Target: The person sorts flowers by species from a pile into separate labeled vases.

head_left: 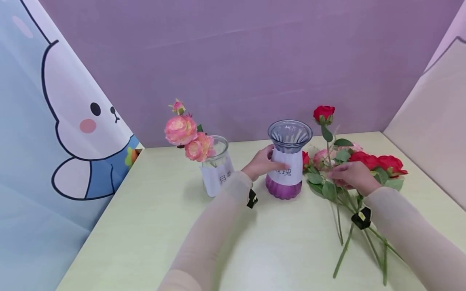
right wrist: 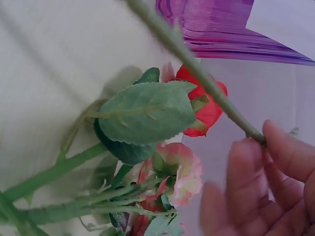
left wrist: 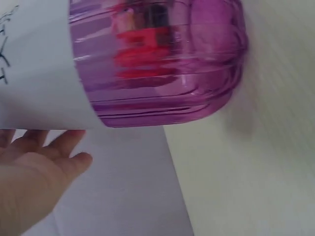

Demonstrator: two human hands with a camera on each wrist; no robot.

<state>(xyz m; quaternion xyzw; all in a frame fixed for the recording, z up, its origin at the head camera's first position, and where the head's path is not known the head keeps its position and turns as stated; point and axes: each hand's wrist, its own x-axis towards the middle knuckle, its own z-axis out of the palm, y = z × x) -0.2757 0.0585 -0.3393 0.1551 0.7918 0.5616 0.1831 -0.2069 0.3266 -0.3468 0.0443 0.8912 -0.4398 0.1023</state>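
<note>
In the head view my left hand (head_left: 264, 163) holds a glass vase (head_left: 284, 190) with a bluish flared rim, purple base and white paper label. Its thumb lies across the label; the other fingers are partly hidden behind the glass. The left wrist view shows the purple base (left wrist: 211, 64) close up, with the left hand (left wrist: 39, 172) beside the label. To the right, my right hand (head_left: 353, 176) pinches the green stem of a red rose (head_left: 324, 113), upright beside the vase. In the right wrist view, thumb and fingertips meet on that stem (right wrist: 206, 86).
A clear jar (head_left: 211, 182) with a paper label stands left of the vase, holding pink flowers (head_left: 181, 130). Below the right hand lie red roses (head_left: 391, 163), a pink bloom (head_left: 322, 158) and several loose stems. A purple backdrop (head_left: 236, 72) borders the table's rear.
</note>
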